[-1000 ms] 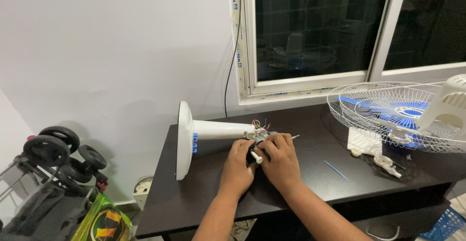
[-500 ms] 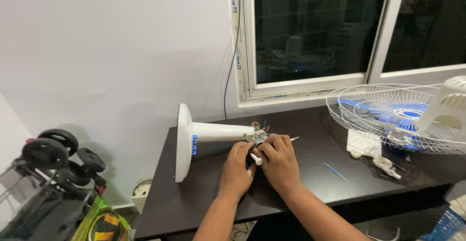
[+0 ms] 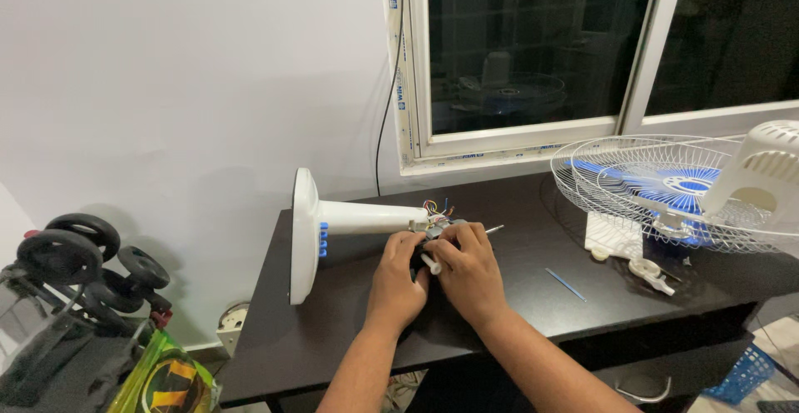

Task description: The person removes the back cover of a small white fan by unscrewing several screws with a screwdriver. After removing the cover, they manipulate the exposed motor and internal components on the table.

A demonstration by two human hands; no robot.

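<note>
Nothing has moved since before: both hands, left hand (image 3: 398, 276) and right hand (image 3: 468, 265), stay closed in a narrow grip around the small white part (image 3: 430, 262) at the wired end of the fan stand (image 3: 358, 217), which lies sideways on the tabletop (image 3: 516, 296) for access.

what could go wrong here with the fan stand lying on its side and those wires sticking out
The coloured wires stick out bare at the neck of the fan stand, right by the left hand and right hand; a tug might snap or loosen one. The stand lies on its side and could roll on the dark table. Small white parts near the edge may get knocked off.
</note>
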